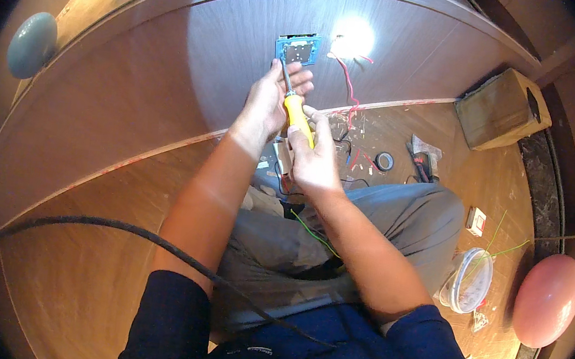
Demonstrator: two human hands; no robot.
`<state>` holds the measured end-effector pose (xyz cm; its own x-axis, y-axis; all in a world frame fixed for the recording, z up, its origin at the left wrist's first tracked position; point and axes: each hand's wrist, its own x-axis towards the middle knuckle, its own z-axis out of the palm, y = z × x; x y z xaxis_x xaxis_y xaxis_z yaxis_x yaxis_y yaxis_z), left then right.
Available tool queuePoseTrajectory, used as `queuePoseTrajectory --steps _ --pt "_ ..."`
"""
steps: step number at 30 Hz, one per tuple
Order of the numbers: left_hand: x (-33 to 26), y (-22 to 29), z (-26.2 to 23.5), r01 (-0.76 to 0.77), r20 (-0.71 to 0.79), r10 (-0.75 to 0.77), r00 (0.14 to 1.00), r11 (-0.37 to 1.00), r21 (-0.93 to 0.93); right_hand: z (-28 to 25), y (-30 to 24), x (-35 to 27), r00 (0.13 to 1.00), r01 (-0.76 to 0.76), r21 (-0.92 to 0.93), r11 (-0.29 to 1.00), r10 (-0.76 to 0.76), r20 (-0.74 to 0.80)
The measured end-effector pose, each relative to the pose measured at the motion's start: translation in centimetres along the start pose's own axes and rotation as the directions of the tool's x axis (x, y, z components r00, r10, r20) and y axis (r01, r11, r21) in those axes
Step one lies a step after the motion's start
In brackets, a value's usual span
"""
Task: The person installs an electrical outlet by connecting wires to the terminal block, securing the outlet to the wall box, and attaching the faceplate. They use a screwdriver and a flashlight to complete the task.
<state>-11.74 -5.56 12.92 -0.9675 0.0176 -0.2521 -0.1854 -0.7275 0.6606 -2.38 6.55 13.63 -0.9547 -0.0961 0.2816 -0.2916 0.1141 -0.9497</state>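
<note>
My right hand (314,158) grips the yellow handle of a screwdriver (297,114). Its metal shaft points up into a blue electrical wall box (298,49) set in the brown wooden wall panel. My left hand (272,101) is beside the shaft, with its fingers steadying it just below the box. Red wires (348,84) hang out of a brightly lit hole to the right of the box.
I sit on a wooden floor with my grey-trousered legs folded. A roll of black tape (384,161), hand tools (424,162) and wire scraps lie ahead. A wooden box (501,111), a white lidded tub (470,279), green wire and a pink balloon (547,299) are on the right. A black cable (107,227) crosses my left arm.
</note>
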Motion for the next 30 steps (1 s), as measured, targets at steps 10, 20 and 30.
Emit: queuePoseTrajectory --steps 10,20,30 --pt "-1.1 -0.4 1.2 -0.157 -0.001 0.164 0.986 0.949 0.272 -2.2 -5.1 0.3 0.967 0.119 -0.647 0.753 0.059 0.246" --pt "-1.4 -0.7 2.4 -0.128 -0.084 0.159 0.984 0.948 0.293 -2.0 -1.0 0.7 0.949 -0.310 0.370 0.876 0.263 0.171" --pt "-0.3 -1.1 2.1 -0.201 -0.065 0.240 0.969 0.911 0.360 -2.6 -1.9 0.7 0.985 -0.018 -0.371 0.928 0.079 0.150"
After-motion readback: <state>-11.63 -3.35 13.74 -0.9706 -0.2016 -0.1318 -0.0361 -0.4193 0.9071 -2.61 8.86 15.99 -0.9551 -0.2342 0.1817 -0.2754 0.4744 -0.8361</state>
